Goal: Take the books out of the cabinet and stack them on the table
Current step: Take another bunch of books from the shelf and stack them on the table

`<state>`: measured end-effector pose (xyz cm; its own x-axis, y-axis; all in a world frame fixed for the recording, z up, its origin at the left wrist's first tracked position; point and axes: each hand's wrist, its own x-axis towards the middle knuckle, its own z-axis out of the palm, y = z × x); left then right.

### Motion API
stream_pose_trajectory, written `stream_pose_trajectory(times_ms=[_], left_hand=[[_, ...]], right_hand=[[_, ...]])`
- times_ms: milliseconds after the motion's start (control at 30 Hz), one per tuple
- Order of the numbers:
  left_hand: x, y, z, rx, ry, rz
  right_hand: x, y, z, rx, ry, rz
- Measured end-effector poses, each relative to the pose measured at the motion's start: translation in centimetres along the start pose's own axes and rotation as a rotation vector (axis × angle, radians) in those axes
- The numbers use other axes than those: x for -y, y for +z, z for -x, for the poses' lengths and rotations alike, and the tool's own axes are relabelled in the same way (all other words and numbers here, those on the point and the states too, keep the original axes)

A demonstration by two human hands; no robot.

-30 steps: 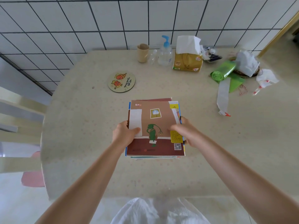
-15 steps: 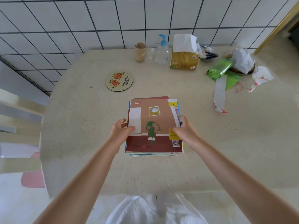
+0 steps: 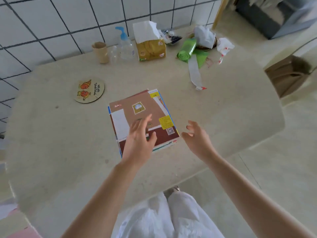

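Books: a stack of books [image 3: 144, 117] is lying flat near the middle of the desk [image 3: 214, 117], brown cover on top, with a yellow label and a QR code towards its right edge; the edges of the lower books are showing at the near and right sides.
Left hand: the left hand [image 3: 139, 140] is hovering over the near half of the top cover, fingers [image 3: 145, 120] spread and nearly straight, gripping nothing; contact with the cover cannot be told, as the hand is motion-blurred.
Right hand: the right hand [image 3: 197, 136] is sitting just beside the stack's near right corner, apart from it, fingers loosely curled and holding nothing.
Near surroundings: a round coaster [image 3: 89, 90] with orange cartoon figures is lying to the left of the stack, well apart.
Back of desk: a paper cup [image 3: 100, 52], a pump bottle [image 3: 126, 44] with a blue top and a yellow tissue pack [image 3: 151, 48] are standing along the tiled wall [image 3: 51, 18].
Back right: a green bag roll [image 3: 187, 49] is lying with a white strip [image 3: 194, 73] trailing towards the stack, crumpled white bags beyond it.
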<state>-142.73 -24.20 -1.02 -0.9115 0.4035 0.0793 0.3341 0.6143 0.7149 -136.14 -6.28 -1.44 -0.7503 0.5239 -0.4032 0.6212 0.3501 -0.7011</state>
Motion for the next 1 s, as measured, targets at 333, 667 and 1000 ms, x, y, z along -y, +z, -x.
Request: stream_pose_trajectory(times_ms=[333,667,1000], left_hand=[[-5.6,7.4,5.5,0.375,0.261,0.030],[-16.5,15.3,14.7,0.786,0.527,0.113],[-25.1,23.1,37.8,1.144,0.715,0.126]], right_hand=[[-10.1,-3.4,10.4,-0.353,0.103,-0.163],[-20.8,-7.3,25.5,-0.706,0.330,-0.233],[-33.4,-7.4,47.9,-0.993,0.592,-0.423]])
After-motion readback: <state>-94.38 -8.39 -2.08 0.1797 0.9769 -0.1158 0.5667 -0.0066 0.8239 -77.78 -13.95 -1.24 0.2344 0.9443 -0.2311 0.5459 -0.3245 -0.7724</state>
